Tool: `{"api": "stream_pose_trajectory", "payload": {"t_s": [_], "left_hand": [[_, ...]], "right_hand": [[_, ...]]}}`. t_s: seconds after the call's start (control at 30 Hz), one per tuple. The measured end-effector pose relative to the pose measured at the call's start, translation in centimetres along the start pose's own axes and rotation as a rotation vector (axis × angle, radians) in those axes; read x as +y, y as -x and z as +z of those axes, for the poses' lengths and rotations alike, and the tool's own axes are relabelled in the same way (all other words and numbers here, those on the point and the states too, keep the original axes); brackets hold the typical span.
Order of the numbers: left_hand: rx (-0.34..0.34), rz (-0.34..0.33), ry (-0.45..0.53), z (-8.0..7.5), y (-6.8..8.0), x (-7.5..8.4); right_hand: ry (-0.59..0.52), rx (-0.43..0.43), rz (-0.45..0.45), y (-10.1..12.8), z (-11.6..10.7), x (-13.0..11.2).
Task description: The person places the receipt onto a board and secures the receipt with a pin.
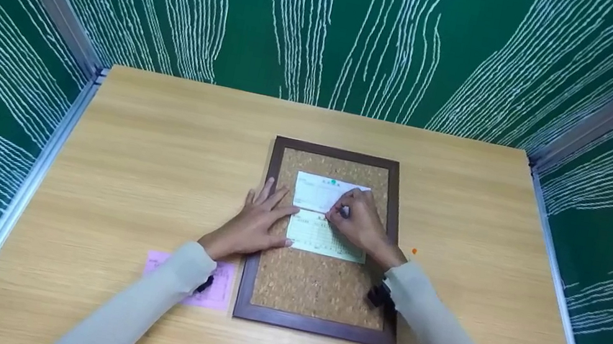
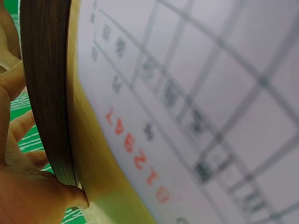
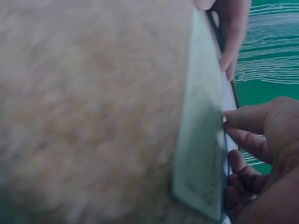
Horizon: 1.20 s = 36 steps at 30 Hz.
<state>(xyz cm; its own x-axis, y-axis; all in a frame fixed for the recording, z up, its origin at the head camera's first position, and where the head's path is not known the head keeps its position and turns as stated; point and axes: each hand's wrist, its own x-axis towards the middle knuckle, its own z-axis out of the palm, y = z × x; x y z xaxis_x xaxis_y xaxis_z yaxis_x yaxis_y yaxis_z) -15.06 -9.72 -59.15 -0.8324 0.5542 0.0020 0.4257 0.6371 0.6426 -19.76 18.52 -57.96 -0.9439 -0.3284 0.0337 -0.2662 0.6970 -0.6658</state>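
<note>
While the cork board (image 1: 317, 287) lies on the worktop (image 1: 157, 158), the paper slip (image 1: 319, 240) on it is pressed flat by the left hand (image 1: 257, 220), fingers straight; the right hand (image 1: 358, 219) is pinched on a pin, seemingly. Thin, limp paper is best held by its edges.

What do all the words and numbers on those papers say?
Red number on the white form: seems to read "0126747", blurred, so not certain.
Grey print in the form's grid: too blurred to read.
Green slip on the cork board: print too small.
Pink paper: print too small.
</note>
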Motion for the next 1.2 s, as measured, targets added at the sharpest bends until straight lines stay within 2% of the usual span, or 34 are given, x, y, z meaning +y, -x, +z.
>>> {"api": "stream_pose_trajectory", "payload": {"t_s": [0.43, 0.63, 0.77, 0.9, 1.2], "left_hand": [[-0.003, 0.003, -0.013, -0.1, -0.1, 0.0], [-0.009, -0.003, -0.011, -0.1, 0.0, 0.0], [-0.003, 0.0, -0.008, -0.1, 0.0, 0.0], [-0.007, -0.007, -0.01, -0.1, -0.1, 0.0], [-0.017, -0.012, -0.019, 0.0, -0.1, -0.1]], "right_hand": [[0.007, 0.027, -0.113, 0.9, 0.2, 0.8], [0.049, 0.0, -0.219, 1.0, -0.2, 1.2], [0.056, -0.022, -0.259, 0.8, -0.3, 1.3], [0.032, -0.042, -0.263, 0.6, -0.5, 1.5], [-0.059, -0.077, -0.206, 0.2, -0.7, 1.9]]}}
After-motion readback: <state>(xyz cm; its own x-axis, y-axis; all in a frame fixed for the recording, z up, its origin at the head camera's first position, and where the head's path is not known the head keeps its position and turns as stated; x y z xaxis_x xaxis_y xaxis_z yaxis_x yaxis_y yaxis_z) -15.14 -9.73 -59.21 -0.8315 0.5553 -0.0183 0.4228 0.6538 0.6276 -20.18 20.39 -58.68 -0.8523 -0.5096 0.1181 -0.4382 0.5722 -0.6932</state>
